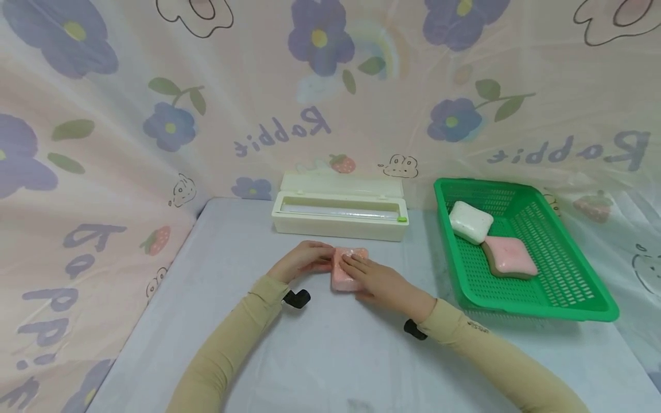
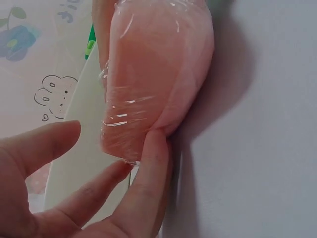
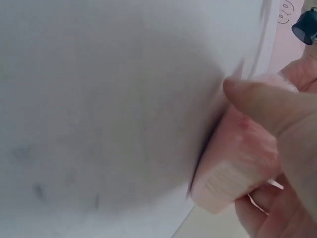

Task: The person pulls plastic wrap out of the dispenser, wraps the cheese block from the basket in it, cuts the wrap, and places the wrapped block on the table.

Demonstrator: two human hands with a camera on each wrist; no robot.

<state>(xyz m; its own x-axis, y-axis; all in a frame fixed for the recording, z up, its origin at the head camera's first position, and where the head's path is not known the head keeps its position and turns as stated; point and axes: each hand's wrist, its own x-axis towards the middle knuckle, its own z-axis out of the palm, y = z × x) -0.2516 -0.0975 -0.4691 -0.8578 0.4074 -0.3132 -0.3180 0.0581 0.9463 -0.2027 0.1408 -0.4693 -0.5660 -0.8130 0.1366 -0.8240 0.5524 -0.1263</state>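
A pink, slice-shaped block [image 1: 340, 279] in clear cling film lies on the table between both hands. My right hand [image 1: 384, 284] holds it, fingers across the top and thumb along the side nearer me, as the right wrist view shows. Beside its left edge is my left hand [image 1: 302, 261]. In the left wrist view a fingertip touches the wrapped end [image 2: 124, 119], where the film is creased, while the thumb stands apart from it. Behind the hands, a cream cling film dispenser [image 1: 341, 225] has its lid up, showing the roll and a green slider [image 1: 401, 219].
On the right stands a green plastic basket [image 1: 457, 275] holding a white block [image 1: 471, 222] and a pink one with a brown side [image 1: 511, 256]. A patterned cloth [image 1: 361, 92] hangs behind and to the left of the pale table [image 1: 330, 355].
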